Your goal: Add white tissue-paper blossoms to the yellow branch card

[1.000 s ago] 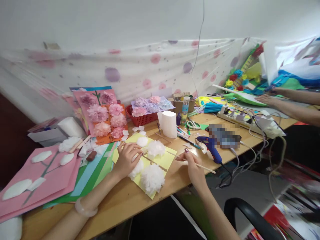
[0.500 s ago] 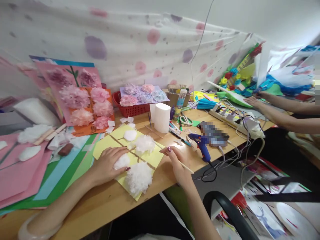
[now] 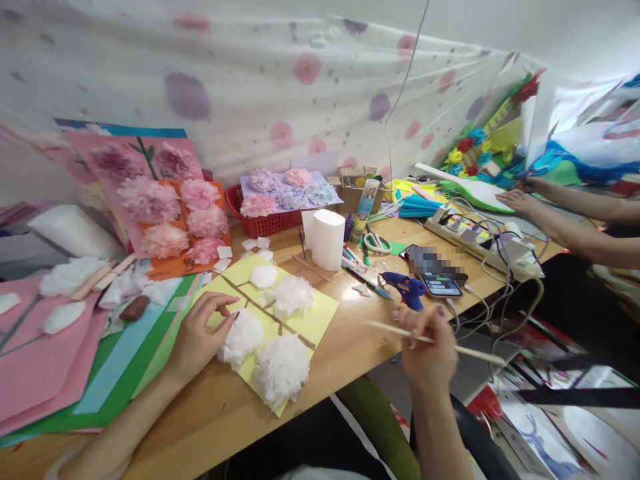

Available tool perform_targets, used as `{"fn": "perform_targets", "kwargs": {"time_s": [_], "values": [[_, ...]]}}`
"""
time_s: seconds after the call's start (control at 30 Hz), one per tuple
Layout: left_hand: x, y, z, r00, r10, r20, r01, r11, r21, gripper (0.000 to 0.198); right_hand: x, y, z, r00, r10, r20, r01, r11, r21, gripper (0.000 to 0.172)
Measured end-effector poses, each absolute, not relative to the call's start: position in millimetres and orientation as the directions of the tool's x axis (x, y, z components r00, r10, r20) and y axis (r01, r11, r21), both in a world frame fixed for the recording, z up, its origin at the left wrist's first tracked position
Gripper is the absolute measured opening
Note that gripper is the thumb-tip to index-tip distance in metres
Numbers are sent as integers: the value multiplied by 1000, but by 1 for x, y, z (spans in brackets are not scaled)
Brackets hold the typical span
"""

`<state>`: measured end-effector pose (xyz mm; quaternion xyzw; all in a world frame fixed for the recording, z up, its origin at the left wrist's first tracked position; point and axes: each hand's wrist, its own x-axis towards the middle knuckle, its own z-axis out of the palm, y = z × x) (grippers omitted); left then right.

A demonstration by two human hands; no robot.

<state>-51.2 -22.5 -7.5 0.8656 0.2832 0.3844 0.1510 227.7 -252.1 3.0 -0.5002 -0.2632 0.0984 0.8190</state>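
Observation:
Yellow paper (image 3: 320, 313) lies on the wooden table, with brown lines and white fluffy flowers on it. My left hand (image 3: 200, 330) is at the paper's left edge, thumb and index finger bent toward each other beside the left white flower (image 3: 243, 337); whether it pinches a bit of the flower is hard to tell. My right hand (image 3: 430, 347) is raised off the table's front edge, fingers closed around a thin pale stick (image 3: 480, 355). Just behind it is the blue glue gun (image 3: 407, 287), its handle partly hidden by the hand. A white oval disc (image 3: 263, 276) lies on the yellow paper.
A white roll (image 3: 328, 240), pens, scissors (image 3: 377, 245) and a red basket (image 3: 265, 223) stand behind the paper. Phones (image 3: 440, 283) and a power strip (image 3: 480, 247) with cables lie right. Coloured sheets (image 3: 115, 353) cover the left. Another person's hands (image 3: 517, 197) are far right.
My right hand has moved right and away from the yellow paper with the stick. My left hand has lifted off the left flower and drawn its fingers together. The left flower looks fuller.

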Motion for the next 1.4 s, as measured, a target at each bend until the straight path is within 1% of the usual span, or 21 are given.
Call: {"fn": "perform_targets", "kwargs": {"time_s": [0.07, 0.1, 0.17, 0.23, 0.3, 0.33, 0.43, 0.5, 0.57, 0.67, 0.77, 0.83, 0.9, 0.97, 1.07, 1.13, 1.27, 1.33, 1.4], "values": [[-52, -22, -8, 500, 667, 553, 375, -742, 556, 17, 244, -267, 8, 922, 188, 339, 204, 509, -836, 30], [-53, -22, -8, 471, 712, 521, 387, -697, 604, 21, 253, -274, 9, 938, 94, 334, 247, 493, -834, 23], [-53, -22, -10, 409, 800, 439, 415, -592, 691, 28, 273, -284, 11, 940, -27, 341, 320, 425, -847, 19], [-53, -23, -10, 372, 849, 375, 418, -514, 749, 33, 289, -288, 10, 925, -126, 358, 379, 280, -882, 25], [-51, -25, -9, 369, 863, 345, 399, -482, 780, 33, 298, -287, 8, 929, -79, 362, 368, 97, -925, 38], [-49, -27, -7, 372, 864, 339, 392, -478, 786, 32, 300, -285, 6, 933, -29, 359, 359, 8, -933, 45], [-46, -31, -3, 376, 861, 341, 409, -485, 773, 28, 297, -282, 1, 928, 125, 352, 370, -174, -913, 62], [-45, -32, -1, 372, 854, 363, 424, -504, 752, 26, 295, -280, -2, 910, 208, 359, 403, -240, -883, 65], [-46, -33, 0, 373, 847, 378, 417, -517, 747, 25, 296, -278, -4, 891, 276, 361, 436, -297, -849, 64], [-47, -31, -4, 401, 842, 361, 376, -510, 773, 25, 299, -272, -6, 883, 306, 356, 454, -364, -813, 63], [-48, -27, -10, 433, 835, 339, 352, -503, 790, 26, 304, -263, -8, 849, 365, 383, 512, -383, -769, 61], [-48, -23, -13, 431, 818, 381, 361, -543, 758, 26, 308, -260, -11, 794, 430, 429, 593, -399, -699, 58], [-49, -19, -15, 419, 760, 496, 369, -642, 672, 23, 312, -258, -14, 755, 477, 449, 644, -414, -643, 53], [-50, -17, -14, 410, 665, 624, 381, -747, 545, 18, 315, -257, -16, 738, 517, 434, 662, -430, -614, 45], [-50, -18, -11, 410, 559, 721, 413, -818, 399, 13, 317, -256, -16, 731, 556, 394, 665, -451, -596, 38], [-50, -22, -9, 444, 523, 728, 413, -840, 351, 13, 314, -256, -12, 744, 542, 391, 647, -436, -625, 39], [-44, -33, -8, 628, 419, 656, 322, -907, 272, 15, 292, -256, 2, 791, 477, 382, 565, -332, -755, 44], [-37, -37, -5, 697, 395, 599, 297, -919, 261, 15, 274, -256, 11, 770, 515, 376, 563, -273, -780, 40], [-26, -39, 0, 738, 412, 535, 298, -910, 289, 14, 253, -253, 19, 686, 604, 407, 630, -213, -747, 34]]}}
